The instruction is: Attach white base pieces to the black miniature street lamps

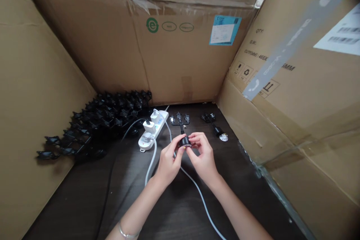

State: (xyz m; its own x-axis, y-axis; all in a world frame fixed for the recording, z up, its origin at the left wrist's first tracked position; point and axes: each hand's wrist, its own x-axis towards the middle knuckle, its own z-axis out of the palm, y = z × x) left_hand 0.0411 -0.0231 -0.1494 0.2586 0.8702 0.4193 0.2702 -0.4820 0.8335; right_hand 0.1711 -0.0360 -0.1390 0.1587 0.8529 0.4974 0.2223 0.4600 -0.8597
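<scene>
Between my left hand (pixel 170 156) and my right hand (pixel 203 155) lies a miniature black street lamp (pixel 185 141), gripped at its round base by the fingertips of both. The base's underside is tilted toward me, and its post points away to three small lanterns (pixel 179 117) at the far end. Further right, a second miniature lamp (pixel 217 130) lies on its side. A pale round disc (pixel 224 137) sits at its base, though I cannot tell whether it is attached. A tiny metallic piece (pixel 185 126) lies near the held lamp's lanterns.
At the left, a large pile of black miniature lamps (pixel 112 114) leans by the cardboard wall (pixel 42 82). A white power strip (pixel 143 142) with plugged-in adapters stands left of my hands. A white cable (pixel 201 195) runs beneath them over the dark table (pixel 180 217). Cardboard encloses the back and right.
</scene>
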